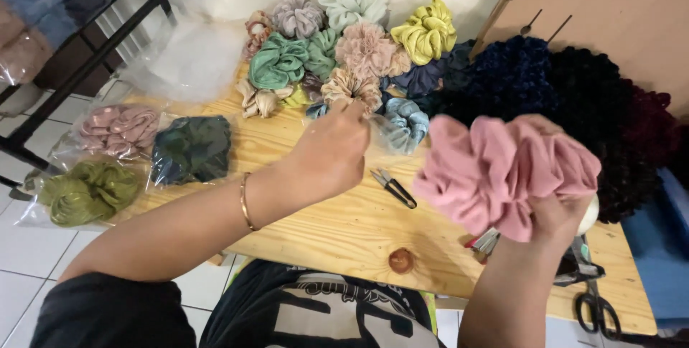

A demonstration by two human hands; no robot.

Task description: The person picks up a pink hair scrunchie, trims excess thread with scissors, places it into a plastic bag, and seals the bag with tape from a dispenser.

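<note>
A: Far left of frame: bagged scrunchies, olive [90, 190], dusty pink [118, 129] and dark green [192, 148], on the bench [344, 229] edge. Centre: left hand [331, 151], grip pinched nearly closed on the clear bag [384, 129], just under the pastel scrunchie pile [337, 46].

B: Risk there?

A: Thin, slippery film; could slide out of that pinch or tear if pulled hard. Small snips [393, 189] lying open just below, close enough to snag film or knuckles.

B: And right of centre?

A: Right hand [556, 219], grip closed around the pink scrunchie [502, 172] from below, raised above the bench. Soft, matte, thickly ruffled, wider than the hand. Loose folds overhanging; could flop free. Scissors [597, 311] at lower right, dark scrunchies [574, 97] behind.
</note>
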